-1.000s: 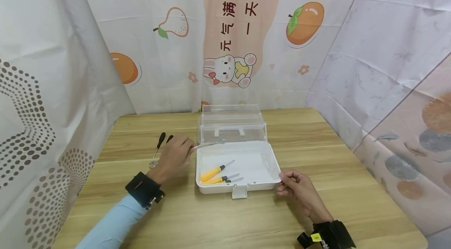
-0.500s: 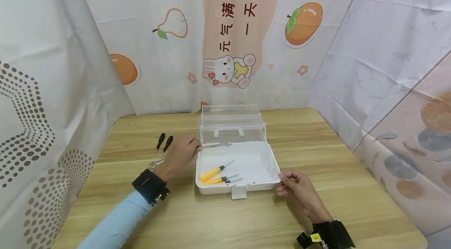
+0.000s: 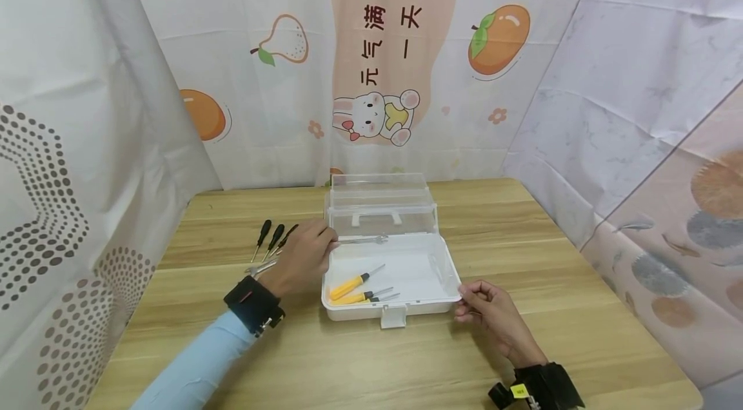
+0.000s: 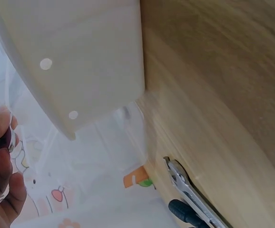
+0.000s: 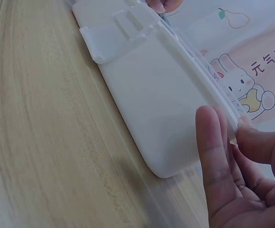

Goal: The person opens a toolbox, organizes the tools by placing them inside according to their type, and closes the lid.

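Observation:
My left hand (image 3: 304,252) grips a silver wrench (image 3: 361,240) by one end, above the left rear of an open white toolbox (image 3: 356,313). The wrench's head points right, over the box. In the left wrist view the curled fingers (image 4: 17,192) are around its dark-looking end. My right hand (image 3: 493,316) pinches the box's right front corner, thumb on the rim and fingers outside the wall, as the right wrist view shows. Inside the box lie yellow-handled screwdrivers (image 3: 347,286) at the front left, shafts pointing right.
Black-handled screwdrivers (image 3: 264,231) lie on the wooden table (image 3: 395,365) left of the box. Another wrench (image 4: 187,190) is beside them, partly hidden by the left hand in the head view. The clear lid (image 3: 380,200) stands raised at the back, before a printed curtain (image 3: 278,107).
My left hand has moved slightly right with the wrench, carrying its head further over the box. More of the black-handled tools shows behind the hand. The right hand stays at the corner.

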A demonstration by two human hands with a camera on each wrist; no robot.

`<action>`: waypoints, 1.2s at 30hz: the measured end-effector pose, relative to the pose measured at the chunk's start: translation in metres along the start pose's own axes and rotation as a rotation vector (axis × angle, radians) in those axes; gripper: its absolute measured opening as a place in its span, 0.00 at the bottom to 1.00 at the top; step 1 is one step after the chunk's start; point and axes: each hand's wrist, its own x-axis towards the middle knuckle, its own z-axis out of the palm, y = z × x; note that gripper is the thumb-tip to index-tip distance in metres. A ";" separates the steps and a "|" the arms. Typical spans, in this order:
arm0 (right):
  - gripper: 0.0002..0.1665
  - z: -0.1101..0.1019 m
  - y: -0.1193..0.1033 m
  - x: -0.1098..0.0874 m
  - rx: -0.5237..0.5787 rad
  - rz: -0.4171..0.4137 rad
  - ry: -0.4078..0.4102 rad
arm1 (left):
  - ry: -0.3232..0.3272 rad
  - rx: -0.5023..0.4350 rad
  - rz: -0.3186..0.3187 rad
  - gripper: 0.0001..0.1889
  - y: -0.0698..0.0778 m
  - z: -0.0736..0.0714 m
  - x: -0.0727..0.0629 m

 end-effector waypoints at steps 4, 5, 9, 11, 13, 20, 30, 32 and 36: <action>0.08 0.001 0.000 0.000 0.001 -0.001 -0.005 | 0.002 0.002 0.027 0.03 0.002 0.001 0.006; 0.08 0.001 0.000 0.000 0.001 -0.001 -0.006 | 0.003 0.003 0.033 0.03 0.003 0.001 0.007; 0.08 0.001 -0.001 0.000 0.003 0.000 -0.008 | 0.007 -0.002 0.049 0.03 0.004 0.004 0.013; 0.08 0.001 -0.001 0.000 0.003 -0.003 -0.008 | 0.006 -0.002 0.051 0.03 0.005 0.006 0.015; 0.08 0.001 -0.001 0.000 0.004 -0.006 -0.008 | 0.002 -0.007 0.045 0.02 0.005 0.008 0.017; 0.06 0.001 0.000 0.000 0.008 -0.001 -0.008 | -0.069 -0.013 0.000 0.02 0.008 0.013 0.023; 0.07 0.001 0.000 0.001 0.001 -0.006 0.004 | -0.207 0.032 -0.075 0.03 0.013 0.008 0.031; 0.08 0.001 0.000 0.001 0.000 -0.005 0.007 | -0.236 0.034 -0.092 0.03 0.013 0.007 0.032; 0.09 0.002 0.001 0.000 -0.003 -0.002 0.013 | -0.197 0.004 -0.095 0.02 0.011 0.006 0.032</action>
